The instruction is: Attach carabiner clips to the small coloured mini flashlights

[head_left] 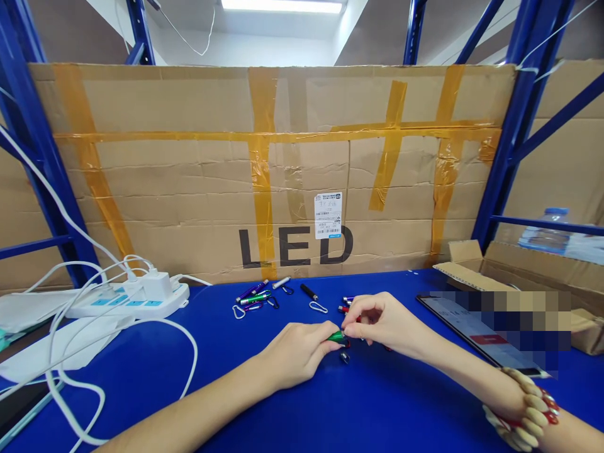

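Note:
My left hand (304,353) is closed around a small green metal tube (337,337), which looks like the body of a keychain flashlight. At the tube's open end, the fingers of my right hand (372,318) pinch together; whatever they hold is hidden or too small to name. Just below the tube, a small dark cap-like piece (345,357) lies on the blue table (283,415). Behind my right hand, a few purple and red pieces (348,301) are partly covered by the fingers.
Several coloured tubes with carabiner clips (255,298) lie at the back. Close by is a black one (309,291) with a silver clip (318,307). A white power strip (127,302) with cables is left; a tablet (472,333) and open carton (519,270) are right.

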`<action>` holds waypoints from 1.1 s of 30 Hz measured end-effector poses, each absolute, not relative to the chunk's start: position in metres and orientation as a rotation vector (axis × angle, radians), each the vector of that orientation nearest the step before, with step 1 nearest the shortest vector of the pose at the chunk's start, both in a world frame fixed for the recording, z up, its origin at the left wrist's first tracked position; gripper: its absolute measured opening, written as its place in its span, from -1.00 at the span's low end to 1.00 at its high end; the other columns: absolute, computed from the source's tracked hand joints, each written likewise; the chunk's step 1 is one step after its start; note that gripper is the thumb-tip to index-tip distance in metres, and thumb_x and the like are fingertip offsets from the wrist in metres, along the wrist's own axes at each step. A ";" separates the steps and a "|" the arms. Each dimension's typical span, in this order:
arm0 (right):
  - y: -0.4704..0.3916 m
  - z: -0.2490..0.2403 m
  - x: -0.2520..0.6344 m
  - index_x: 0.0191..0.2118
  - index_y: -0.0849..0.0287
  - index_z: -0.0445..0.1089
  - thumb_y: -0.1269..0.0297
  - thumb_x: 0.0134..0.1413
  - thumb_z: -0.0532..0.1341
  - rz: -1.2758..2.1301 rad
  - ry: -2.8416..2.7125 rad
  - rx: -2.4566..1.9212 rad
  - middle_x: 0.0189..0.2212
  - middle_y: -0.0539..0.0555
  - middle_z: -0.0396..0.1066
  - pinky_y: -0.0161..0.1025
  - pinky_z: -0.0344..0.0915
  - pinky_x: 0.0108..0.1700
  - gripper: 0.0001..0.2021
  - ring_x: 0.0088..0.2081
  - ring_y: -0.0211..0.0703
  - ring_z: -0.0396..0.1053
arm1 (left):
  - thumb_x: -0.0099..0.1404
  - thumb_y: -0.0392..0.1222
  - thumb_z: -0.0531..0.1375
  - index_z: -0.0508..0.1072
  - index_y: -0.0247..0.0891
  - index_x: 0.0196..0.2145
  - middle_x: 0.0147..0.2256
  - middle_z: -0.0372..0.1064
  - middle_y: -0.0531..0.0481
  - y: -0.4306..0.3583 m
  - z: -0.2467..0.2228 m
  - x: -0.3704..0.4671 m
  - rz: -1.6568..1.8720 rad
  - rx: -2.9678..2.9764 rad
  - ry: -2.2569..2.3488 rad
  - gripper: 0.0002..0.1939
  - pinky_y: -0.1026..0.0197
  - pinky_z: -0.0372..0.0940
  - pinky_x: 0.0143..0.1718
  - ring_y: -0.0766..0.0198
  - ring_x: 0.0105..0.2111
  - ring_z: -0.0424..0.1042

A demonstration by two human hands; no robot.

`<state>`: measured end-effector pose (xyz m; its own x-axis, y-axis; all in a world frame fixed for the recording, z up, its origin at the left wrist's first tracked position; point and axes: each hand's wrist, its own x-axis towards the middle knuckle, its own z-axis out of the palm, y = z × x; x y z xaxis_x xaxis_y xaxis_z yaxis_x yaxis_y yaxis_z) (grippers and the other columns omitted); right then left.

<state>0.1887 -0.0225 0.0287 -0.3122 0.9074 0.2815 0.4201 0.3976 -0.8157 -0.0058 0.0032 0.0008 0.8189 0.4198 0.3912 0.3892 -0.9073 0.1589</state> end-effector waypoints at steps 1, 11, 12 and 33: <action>-0.023 0.029 0.188 -0.53 0.26 0.44 0.15 -0.21 0.30 0.826 -1.891 -1.142 -0.60 -0.01 0.34 -0.44 0.18 -0.64 -0.76 -0.64 -0.41 0.21 | 0.37 -0.17 -0.17 0.24 -0.24 -0.31 -0.40 0.37 0.02 0.003 0.001 -0.006 0.661 2.926 0.646 -0.76 0.33 0.15 -0.45 0.29 -0.45 0.38; -0.030 0.034 0.190 -0.56 0.21 0.46 0.13 -0.10 0.23 0.705 -2.109 -1.241 -0.64 -0.02 0.36 -0.45 0.15 -0.66 -0.75 -0.70 -0.40 0.22 | 0.35 -0.19 -0.11 0.30 -0.22 -0.22 -0.42 0.39 0.05 0.001 0.002 -0.010 0.632 2.909 0.574 -0.78 0.34 0.12 -0.47 0.31 -0.47 0.40; -0.031 0.035 0.190 -0.55 0.20 0.46 0.14 -0.08 0.22 0.670 -2.149 -1.258 -0.64 -0.03 0.37 -0.46 0.13 -0.68 -0.76 -0.72 -0.41 0.21 | 0.36 -0.19 -0.10 0.30 -0.22 -0.22 -0.42 0.39 0.06 0.000 0.003 -0.010 0.626 2.905 0.558 -0.79 0.35 0.12 -0.46 0.32 -0.46 0.40; -0.034 0.030 0.181 -0.54 0.20 0.24 0.08 0.18 -0.07 0.630 -2.199 -1.137 -0.75 -0.11 0.15 -0.45 0.16 -0.60 -0.61 -0.72 -0.41 0.16 | 0.36 -0.20 -0.16 0.26 -0.22 -0.21 -0.42 0.35 0.03 -0.003 0.000 -0.007 0.766 2.719 0.664 -0.76 0.35 0.17 -0.42 0.33 -0.47 0.36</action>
